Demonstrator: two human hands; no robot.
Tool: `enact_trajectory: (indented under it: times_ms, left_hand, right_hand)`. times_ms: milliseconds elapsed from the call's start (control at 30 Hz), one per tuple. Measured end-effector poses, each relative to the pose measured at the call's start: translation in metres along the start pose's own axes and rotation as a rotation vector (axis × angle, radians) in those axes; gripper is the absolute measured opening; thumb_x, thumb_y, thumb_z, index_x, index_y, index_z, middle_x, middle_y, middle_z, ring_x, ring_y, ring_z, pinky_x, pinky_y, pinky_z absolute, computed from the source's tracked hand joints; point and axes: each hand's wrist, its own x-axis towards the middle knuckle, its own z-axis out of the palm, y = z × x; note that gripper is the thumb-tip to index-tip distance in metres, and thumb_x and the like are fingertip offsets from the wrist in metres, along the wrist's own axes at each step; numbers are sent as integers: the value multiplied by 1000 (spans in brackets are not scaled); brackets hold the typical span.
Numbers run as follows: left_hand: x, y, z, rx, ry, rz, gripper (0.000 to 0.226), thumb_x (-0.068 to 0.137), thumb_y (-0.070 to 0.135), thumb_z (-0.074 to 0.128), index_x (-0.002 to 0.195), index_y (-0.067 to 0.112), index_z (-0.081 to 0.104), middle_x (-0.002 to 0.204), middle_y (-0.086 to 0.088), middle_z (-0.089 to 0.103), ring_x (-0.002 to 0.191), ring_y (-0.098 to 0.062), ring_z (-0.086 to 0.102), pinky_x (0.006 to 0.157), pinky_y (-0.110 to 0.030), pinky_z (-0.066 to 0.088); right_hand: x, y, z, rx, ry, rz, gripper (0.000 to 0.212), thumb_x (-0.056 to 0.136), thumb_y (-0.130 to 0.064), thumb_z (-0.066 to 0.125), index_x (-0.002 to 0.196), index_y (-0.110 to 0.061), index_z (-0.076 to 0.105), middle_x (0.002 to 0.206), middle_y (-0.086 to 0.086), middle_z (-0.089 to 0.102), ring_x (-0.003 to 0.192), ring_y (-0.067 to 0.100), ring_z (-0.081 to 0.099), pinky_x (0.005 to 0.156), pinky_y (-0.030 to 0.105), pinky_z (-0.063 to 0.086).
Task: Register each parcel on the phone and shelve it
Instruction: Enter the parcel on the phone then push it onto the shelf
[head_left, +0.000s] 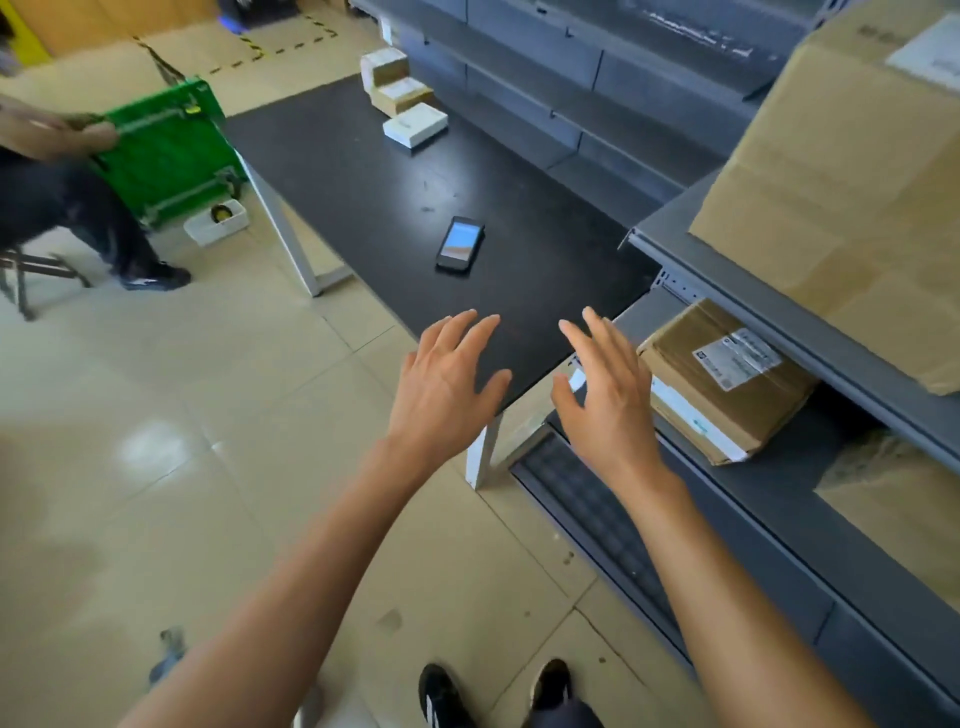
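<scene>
Both arms reach forward from the bottom of the view, bare to the elbow, with the palms turned down. The left hand (447, 374) hovers over the near corner of the black table (353, 171), its fingers straight and spread, holding nothing. The right hand (605, 387) is beside it, a little apart, over the gap between the table corner and the grey shelf (779, 312); its fingers are also straight and loose, and it holds nothing. The phone (461, 243) lies flat on the table with its screen lit, well ahead of both hands. One brown parcel (727, 379) with a white label lies on the lower shelf board, just beside the right hand. A bigger carton (841, 182) stands on the board above. Three small boxes (402, 96) sit at the far end of the table. At the left a seated person holds a green cart (166, 150).
</scene>
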Motion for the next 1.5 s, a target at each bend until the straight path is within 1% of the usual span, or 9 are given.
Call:
enact_trajectory:
  times_ms: [67,200,300,633,933,1067,1233,1333,1500]
  left_hand:
    - [12,-12,-10,-9,24,-27,60,98,43,58,153,26,40,158,1,39,147,-22,31,113,-48,37]
    - [38,-37,-25,-13,65,-83,59,98,42,59,152,27,41,158,0,39,147,-22,31,114,-49,37]
    - [57,-52,-36,34,92,-133,59,98,43,58,152,28,40,158,1,39,146,-21,31,113,-47,37]
    - [89,-117,-50,69,98,-324,57,98,44,57,151,33,38,158,5,37,145,-18,27,113,-46,35]
    - [151,-195,-61,-12,64,-326,57,98,44,55,151,32,39,157,5,40,145,-17,29,113,-45,34]
    - [189,-243,-72,-33,41,-317,56,99,44,54,152,31,39,158,5,39,145,-16,28,114,-42,33]
    - [236,-278,-77,-40,-62,-219,55,101,42,53,152,31,39,158,4,40,147,-19,30,117,-47,33]
    - [259,-289,-71,-61,-114,-174,53,101,43,54,151,31,40,157,4,41,147,-20,31,117,-46,31]
    - [294,-303,-53,-61,-201,-125,54,100,44,55,151,31,41,156,4,42,146,-19,32,116,-44,32]
  right_hand:
    - [14,-11,9,26,-3,-36,49,100,-16,60,148,-18,50,163,5,36,152,25,27,115,52,30]
    - [51,-22,26,147,46,-134,37,98,-5,61,134,-12,65,149,4,54,141,22,44,112,47,40]
    - [89,-29,40,213,36,-165,35,98,-4,61,131,-12,67,144,4,58,136,21,49,108,46,45]
    - [179,-62,95,254,-99,-262,36,98,-10,62,133,-16,65,143,2,59,134,18,49,109,43,42]
    - [241,-92,164,244,-85,-274,34,96,-4,63,128,-15,68,132,-1,67,126,16,57,107,25,35]
    - [280,-112,197,239,-84,-222,34,95,-2,63,127,-12,69,129,2,68,123,18,60,107,35,45]
    - [323,-112,216,240,-36,-30,33,96,-2,62,127,-10,68,127,3,68,120,20,60,100,48,51]
    - [338,-103,223,222,-18,96,35,96,-4,61,129,-11,67,126,4,68,115,25,62,97,50,52]
    - [355,-82,240,176,-59,314,43,95,-12,64,137,-14,59,118,3,71,112,23,57,99,47,48]
